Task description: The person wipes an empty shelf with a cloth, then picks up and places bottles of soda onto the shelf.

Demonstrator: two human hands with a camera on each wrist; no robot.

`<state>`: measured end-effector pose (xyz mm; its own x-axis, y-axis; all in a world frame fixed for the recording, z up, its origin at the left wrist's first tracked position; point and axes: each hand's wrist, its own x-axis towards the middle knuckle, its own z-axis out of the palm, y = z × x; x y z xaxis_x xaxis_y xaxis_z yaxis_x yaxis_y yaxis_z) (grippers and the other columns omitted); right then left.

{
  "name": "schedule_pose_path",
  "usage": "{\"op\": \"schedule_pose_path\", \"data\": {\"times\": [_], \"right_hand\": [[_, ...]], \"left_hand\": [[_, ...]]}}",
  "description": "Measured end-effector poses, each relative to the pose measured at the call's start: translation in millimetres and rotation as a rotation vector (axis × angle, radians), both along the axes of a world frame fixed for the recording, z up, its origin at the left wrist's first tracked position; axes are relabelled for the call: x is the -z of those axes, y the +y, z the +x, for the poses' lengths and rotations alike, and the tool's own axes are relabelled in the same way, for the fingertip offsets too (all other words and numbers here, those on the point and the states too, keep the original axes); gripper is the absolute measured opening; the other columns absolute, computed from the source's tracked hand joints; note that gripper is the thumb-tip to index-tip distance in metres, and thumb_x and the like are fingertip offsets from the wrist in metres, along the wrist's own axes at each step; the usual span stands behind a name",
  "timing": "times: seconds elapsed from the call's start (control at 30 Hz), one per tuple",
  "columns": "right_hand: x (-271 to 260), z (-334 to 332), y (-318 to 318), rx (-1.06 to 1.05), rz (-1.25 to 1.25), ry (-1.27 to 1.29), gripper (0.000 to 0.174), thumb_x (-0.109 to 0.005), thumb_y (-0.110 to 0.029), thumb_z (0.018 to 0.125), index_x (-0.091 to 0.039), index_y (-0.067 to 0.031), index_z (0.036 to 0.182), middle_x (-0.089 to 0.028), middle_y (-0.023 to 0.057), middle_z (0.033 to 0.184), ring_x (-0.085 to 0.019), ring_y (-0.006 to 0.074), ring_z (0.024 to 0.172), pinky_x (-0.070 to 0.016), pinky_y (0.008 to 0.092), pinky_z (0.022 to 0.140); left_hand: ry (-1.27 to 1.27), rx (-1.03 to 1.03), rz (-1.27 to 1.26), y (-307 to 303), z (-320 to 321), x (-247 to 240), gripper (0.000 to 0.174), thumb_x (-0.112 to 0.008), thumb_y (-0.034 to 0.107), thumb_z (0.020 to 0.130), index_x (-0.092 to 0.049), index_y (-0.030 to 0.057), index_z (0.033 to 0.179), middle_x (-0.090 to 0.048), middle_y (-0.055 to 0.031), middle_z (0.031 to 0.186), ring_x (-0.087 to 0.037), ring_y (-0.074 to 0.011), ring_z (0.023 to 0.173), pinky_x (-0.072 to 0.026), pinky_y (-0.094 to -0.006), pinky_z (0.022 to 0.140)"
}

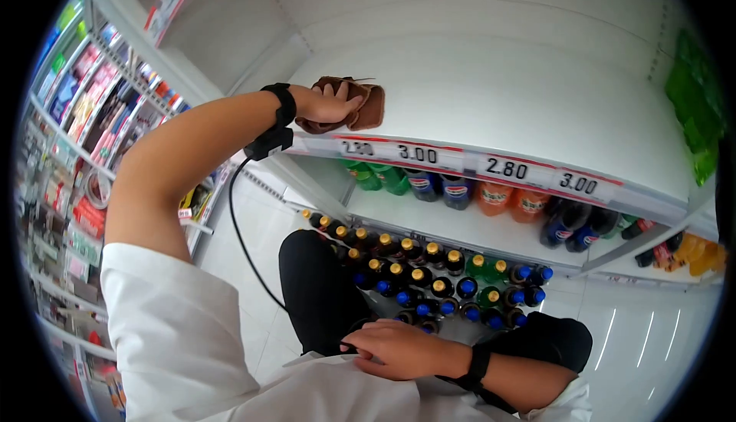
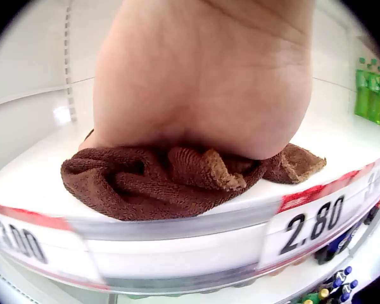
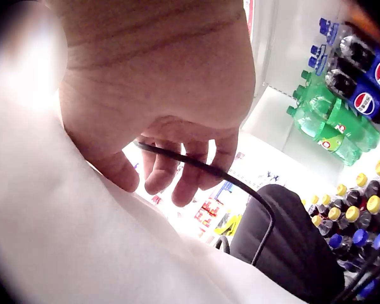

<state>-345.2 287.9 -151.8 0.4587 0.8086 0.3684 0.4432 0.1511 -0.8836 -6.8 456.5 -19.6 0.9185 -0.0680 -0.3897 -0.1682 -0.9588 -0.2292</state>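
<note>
My left hand (image 1: pixel 328 105) presses down on a brown towelling cloth (image 1: pixel 371 109) at the left end of a white shelf (image 1: pixel 491 92). The fingers lie spread over the cloth. In the left wrist view the crumpled cloth (image 2: pixel 145 190) bunches under the heel of the hand (image 2: pixel 202 88), close to the shelf's front edge with its price labels. Over the lap, my right hand (image 1: pixel 410 348) rests with loosely bent fingers. A black cable (image 3: pixel 240 185) crosses its fingers (image 3: pixel 189 180) in the right wrist view.
Soda bottles (image 1: pixel 456 192) line the lower shelf under the price strip (image 1: pixel 502 167). Many capped bottles (image 1: pixel 418 276) crowd the floor before the knees. Green packs or bottles (image 1: pixel 694 108) stand at the upper shelf's right end. Another cable (image 1: pixel 239 215) hangs from the left wrist.
</note>
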Motion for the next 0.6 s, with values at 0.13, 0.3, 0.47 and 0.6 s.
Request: {"op": "schedule_pose_path", "data": {"times": [0.13, 0.3, 0.47, 0.6], "right_hand": [[3, -2, -6, -0.009, -0.015, 0.002, 0.022, -0.058, -0.016, 0.087, -0.057, -0.0028, 0.105, -0.064, 0.0129, 0.089, -0.061, 0.0309, 0.091, -0.0456, 0.0421, 0.082], [9, -5, -4, 0.001, 0.038, -0.113, 0.023, -0.059, -0.016, 0.089, -0.057, -0.0025, 0.108, -0.062, 0.0112, 0.083, -0.061, 0.0302, 0.086, -0.0471, 0.0408, 0.079], [9, -4, -5, -0.004, 0.108, -0.069, 0.021, -0.058, -0.016, 0.091, -0.055, -0.0010, 0.106, -0.062, 0.0141, 0.085, -0.061, 0.0331, 0.086, -0.0477, 0.0428, 0.078], [0, 0, -13, -0.049, 0.089, -0.032, 0.020, -0.058, -0.015, 0.091, -0.053, -0.0012, 0.105, -0.061, 0.0153, 0.085, -0.061, 0.0343, 0.087, -0.0472, 0.0429, 0.077]], "left_hand": [[0.065, 0.177, 0.033, -68, 0, -3, 0.085, -0.021, 0.066, 0.094, -0.006, 0.0068, 0.153, -0.015, -0.0293, 0.152, -0.009, -0.0473, 0.143, -0.0176, -0.0571, 0.113], [0.084, 0.488, -0.022, -182, -38, -15, 0.082, -0.022, 0.061, 0.096, -0.007, 0.0023, 0.152, -0.012, -0.0276, 0.152, -0.006, -0.0453, 0.143, -0.0135, -0.0554, 0.114], [0.062, 0.737, -0.088, -268, -68, -8, 0.088, -0.023, 0.065, 0.093, -0.009, 0.0027, 0.153, -0.012, -0.0306, 0.154, -0.007, -0.0514, 0.142, -0.0107, -0.0567, 0.115], [0.076, 0.958, -0.138, -338, -95, -6, 0.085, -0.024, 0.063, 0.094, -0.008, 0.0043, 0.154, -0.006, -0.0302, 0.156, 0.000, -0.0501, 0.144, -0.0084, -0.0584, 0.115]]}}
